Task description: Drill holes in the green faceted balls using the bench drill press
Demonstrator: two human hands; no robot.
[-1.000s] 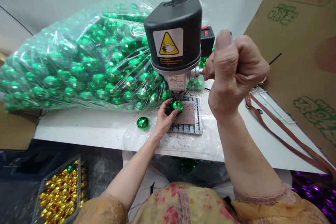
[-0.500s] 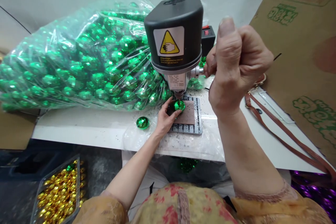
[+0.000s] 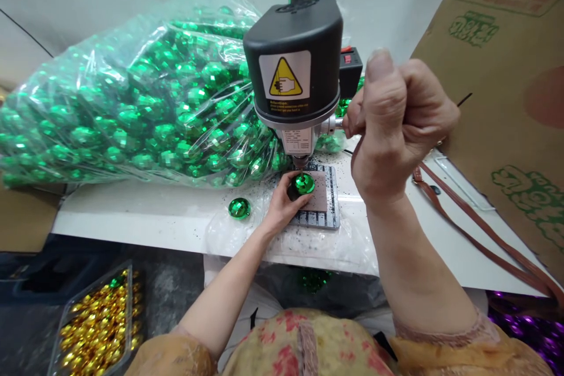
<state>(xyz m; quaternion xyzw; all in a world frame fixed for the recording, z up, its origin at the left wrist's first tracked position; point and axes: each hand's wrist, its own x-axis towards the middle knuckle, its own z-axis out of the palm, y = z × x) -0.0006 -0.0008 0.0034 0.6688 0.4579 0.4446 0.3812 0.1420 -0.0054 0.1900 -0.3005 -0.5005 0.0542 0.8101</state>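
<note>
My left hand (image 3: 284, 202) curls its thumb and fingers around a shiny green faceted ball (image 3: 304, 184). The ball sits over the brown pad on the metal base (image 3: 332, 205) of a small bench drill press (image 3: 293, 59), right under its chuck (image 3: 301, 160). A dark hole or the bit's tip shows on top of the ball; I cannot tell which. Raised at the right of the drill head, my right hand (image 3: 396, 123) is closed around the feed lever (image 3: 338, 123), most of it hidden by the fingers. Another green faceted ball (image 3: 239, 208) lies on the table left of my left hand.
A big clear bag of green balls (image 3: 132, 111) fills the table's left and back. Below left is a clear bin (image 3: 131, 311) of gold balls. At right stand a cardboard box (image 3: 497, 88) and a brown strap (image 3: 467, 217). Dark shavings dot the base and plastic sheet.
My right hand has come down a little with the lever. The ball in my left hand has shifted slightly toward me and to the right.
</note>
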